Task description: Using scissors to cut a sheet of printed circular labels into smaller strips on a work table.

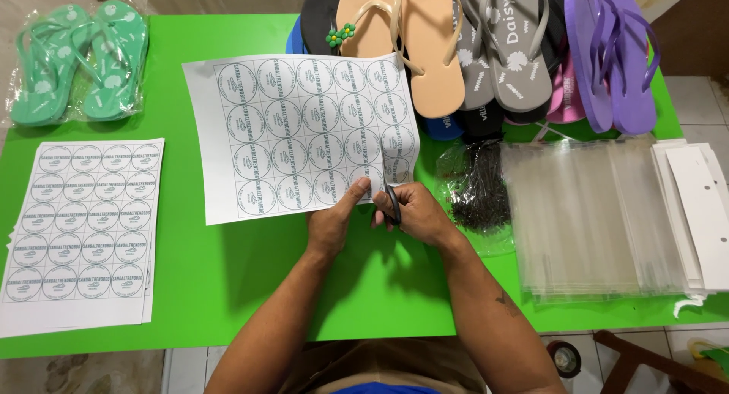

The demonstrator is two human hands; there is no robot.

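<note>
While the left hand (334,221) pinches the sticker sheet's (300,136) lower right corner mid-desk (213,272), right hand (414,212) fingers clench dark scissors (392,203) at that edge; sheet lifts loosely; a crooked cut into a round label looks likely.

- I count two hands at work: the left hand (334,223) and the right hand (414,212).
- I see one loose sheet of round labels (304,132), with five rows of five circles, as far as I can tell.
- One stack of label sheets (80,227) lies at the left; how many sheets it has, I cannot tell.
- One bagged pair of green flip-flops (76,60).
- One pile of loose flip-flops (493,52); I cannot count them exactly.
- One stack of clear bags (592,219).
- One bag of dark ties (478,185).
- One stack of white cards (702,212).
</note>
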